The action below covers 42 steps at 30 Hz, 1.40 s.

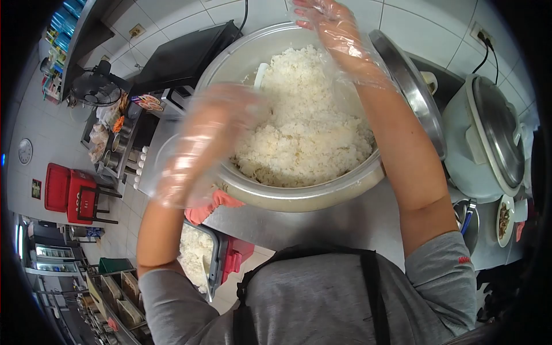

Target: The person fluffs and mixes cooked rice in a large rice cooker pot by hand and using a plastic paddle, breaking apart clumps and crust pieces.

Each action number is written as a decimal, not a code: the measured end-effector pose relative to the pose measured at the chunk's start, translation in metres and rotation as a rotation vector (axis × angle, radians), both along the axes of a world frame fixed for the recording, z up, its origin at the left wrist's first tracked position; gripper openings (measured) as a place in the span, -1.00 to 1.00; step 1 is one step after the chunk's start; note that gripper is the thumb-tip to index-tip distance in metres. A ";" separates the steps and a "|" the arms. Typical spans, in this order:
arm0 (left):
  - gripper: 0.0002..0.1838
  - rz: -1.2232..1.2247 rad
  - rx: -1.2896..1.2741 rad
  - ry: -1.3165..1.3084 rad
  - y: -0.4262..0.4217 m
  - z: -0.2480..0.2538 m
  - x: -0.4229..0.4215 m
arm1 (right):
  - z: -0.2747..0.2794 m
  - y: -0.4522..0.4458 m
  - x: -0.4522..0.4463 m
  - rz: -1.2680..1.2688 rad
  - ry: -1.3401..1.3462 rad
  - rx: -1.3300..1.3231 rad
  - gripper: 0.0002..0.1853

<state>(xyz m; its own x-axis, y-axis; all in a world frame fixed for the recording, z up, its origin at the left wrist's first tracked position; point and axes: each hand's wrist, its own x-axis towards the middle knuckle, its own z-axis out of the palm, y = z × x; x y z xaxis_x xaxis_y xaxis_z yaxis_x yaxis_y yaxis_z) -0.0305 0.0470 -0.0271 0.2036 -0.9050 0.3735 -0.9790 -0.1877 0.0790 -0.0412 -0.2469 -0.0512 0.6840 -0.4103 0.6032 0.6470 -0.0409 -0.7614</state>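
A wide metal pot [299, 201] stands on the counter in front of me, heaped with cooked white rice [305, 141]. My left hand [227, 112], in a clear plastic glove, is over the pot's left side; motion blurs its fingers. A white flat utensil [261, 76], perhaps a rice paddle, leans in the pot near that hand. Above the far right rim is my right hand [330, 23], also gloved, its fingers apart and nothing seen in them. Loose glove film hangs around both wrists.
A round metal lid [411, 86] leans at the pot's right, before a large lidded cooker [486, 138]. Below left, a grey-rimmed container [196, 250] holds more rice. A pink cloth [213, 207] lies by the pot. A plate of food [505, 221] sits far right.
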 end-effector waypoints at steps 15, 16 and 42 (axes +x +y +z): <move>-0.69 -0.388 0.530 0.159 -0.155 -0.116 0.069 | 0.007 0.054 -0.028 -0.340 0.046 -0.269 -0.66; -0.71 -0.422 0.379 0.317 -0.157 -0.119 0.074 | 0.008 0.059 -0.030 -0.352 0.079 -0.258 -0.65; -0.50 -0.947 0.495 -0.218 -0.089 -0.082 0.016 | 0.014 0.046 -0.029 -0.085 -0.146 -0.344 -0.46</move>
<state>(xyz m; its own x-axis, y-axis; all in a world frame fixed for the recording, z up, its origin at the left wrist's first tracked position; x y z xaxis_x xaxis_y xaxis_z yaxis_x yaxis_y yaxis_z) -0.0147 -0.0423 -0.1090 -0.6812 -0.7201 -0.1318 -0.7273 0.6862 0.0097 -0.0705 -0.2012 -0.0373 0.5526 -0.2183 0.8043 0.7311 -0.3363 -0.5936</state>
